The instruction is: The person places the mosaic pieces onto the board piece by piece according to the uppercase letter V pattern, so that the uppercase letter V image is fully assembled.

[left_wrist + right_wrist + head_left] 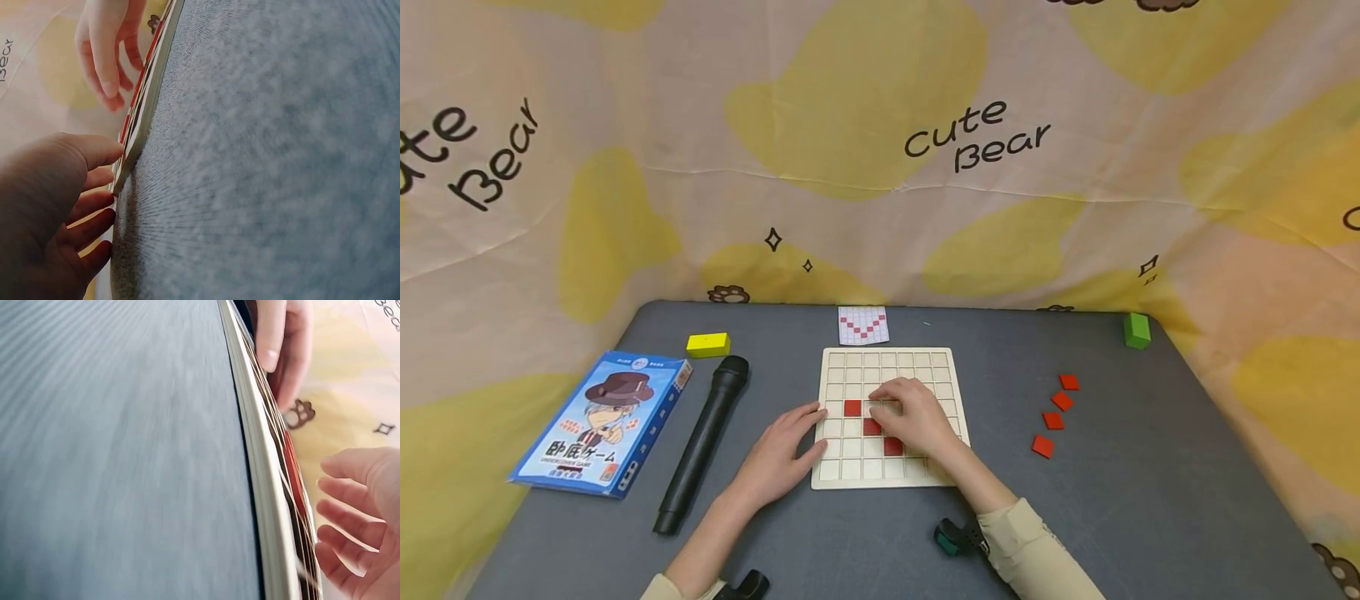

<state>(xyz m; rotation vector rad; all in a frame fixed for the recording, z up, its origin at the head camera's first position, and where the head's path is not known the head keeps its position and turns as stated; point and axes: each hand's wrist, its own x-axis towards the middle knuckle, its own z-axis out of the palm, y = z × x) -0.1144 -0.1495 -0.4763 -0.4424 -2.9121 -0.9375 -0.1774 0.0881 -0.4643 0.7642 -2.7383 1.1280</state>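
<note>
My right hand (913,417) lies palm down over the middle of the pale wooden square grid board (835,475), fingers loosely bent over the cells; whether the fingertips pinch a tile underneath I cannot tell, since the hand hides them and the wrist views show the board only edge-on. My left hand (782,454) rests flat and relaxed on the grey table (1150,500), its fingers touching the board's left edge. Three flat red square tiles show on the board: one (852,408) in the cell just left of my right hand, a second (872,427) a step down and to the right, a third (892,447) a step further, together making a descending diagonal. The small card printed with a red and white V pattern (862,325) lies just beyond the board's far edge, and I judge that my diagonal follows one arm of that V, so the work looks less than half done. Four loose red square tiles (1055,414) lie in a line well to the right of the board, apart from both hands and not yet placed. Off to the left, well away, sit a black microphone (703,442) and a blue card-game box (602,425).
</note>
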